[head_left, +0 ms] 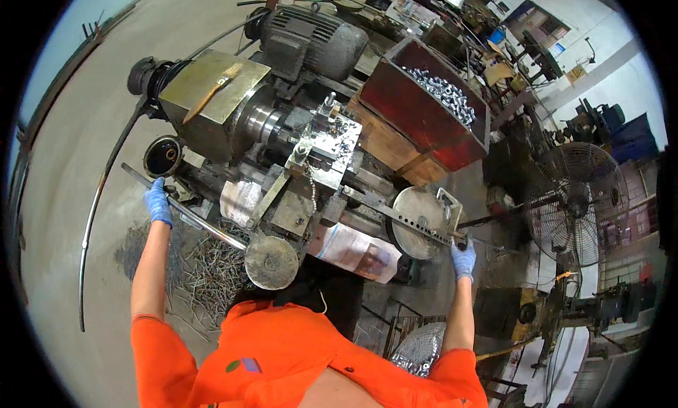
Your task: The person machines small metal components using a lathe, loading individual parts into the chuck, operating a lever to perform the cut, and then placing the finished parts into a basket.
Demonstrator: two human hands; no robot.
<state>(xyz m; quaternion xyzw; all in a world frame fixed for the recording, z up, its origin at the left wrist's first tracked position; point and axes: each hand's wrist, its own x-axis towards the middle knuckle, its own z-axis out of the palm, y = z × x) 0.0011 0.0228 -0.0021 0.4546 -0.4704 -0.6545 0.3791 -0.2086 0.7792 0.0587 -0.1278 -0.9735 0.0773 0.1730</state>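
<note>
My left hand (158, 203), in a blue glove, is closed around a long metal lever (208, 226) at the left front of a small lathe. At the right, my gloved right hand (464, 260) grips the far end of a flat bar with a row of holes (402, 221). That bar runs from the lathe's tool slide (332, 150), which is scattered with metal chips. The shiny chuck (263, 123) sits left of the slide; whether it turns I cannot tell. A round metal disc (272, 262) lies near the lever's inner end, and a larger disc (418, 221) is beneath the bar.
A wooden-handled brush (210, 94) lies on the headstock (212, 76), with a motor (311, 41) behind. A red bin (395, 90) holds many small metal parts. Metal shavings (212, 274) cover the floor at left. A basket of parts (420, 348) is by my right arm; a large fan (575, 196) stands right.
</note>
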